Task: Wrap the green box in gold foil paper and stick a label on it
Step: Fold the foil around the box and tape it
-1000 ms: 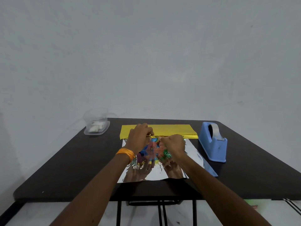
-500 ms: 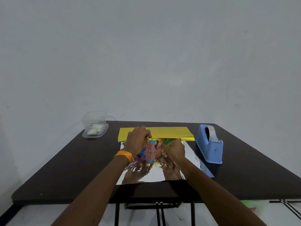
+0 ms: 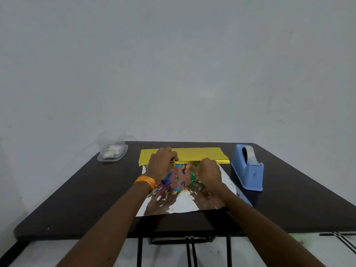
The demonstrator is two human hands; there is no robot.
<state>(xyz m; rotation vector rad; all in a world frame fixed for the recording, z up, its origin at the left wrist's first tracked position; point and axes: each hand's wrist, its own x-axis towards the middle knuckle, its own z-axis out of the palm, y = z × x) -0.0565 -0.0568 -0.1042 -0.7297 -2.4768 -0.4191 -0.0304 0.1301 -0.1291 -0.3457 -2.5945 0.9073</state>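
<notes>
On the middle of a dark table (image 3: 77, 199), mid-wrap: first fold of the foil (image 3: 202, 154) over the box (image 3: 181, 176). Pinched in the curled fingers of the left hand (image 3: 161, 162), orange bangle (image 3: 145, 181) at the wrist: the gold far fold. Right hand (image 3: 207, 173) likewise curled, apparently nipping the same fold at the box's far right corner.

Box lying flat on the foil's silver side, between the two hands and touching both, near the sheet's far end. Printed face up, green at the right, edges seemingly square to the sheet. Long axis hard to call under the hands; probably left to right, parallel to the gold fold.

Next, by the look of it: drawing the far flap tight toward the body across the top face, level for a true crease, then lifting the near silver half to meet it and freeing one hand for tape.

Blue tape dispenser (image 3: 247, 168) just right of the sheet, in easy reach of the right hand. Clear tub (image 3: 112, 152) at the far left corner, pale slips inside, possibly the labels; too small to tell. Label step not yet begun.
</notes>
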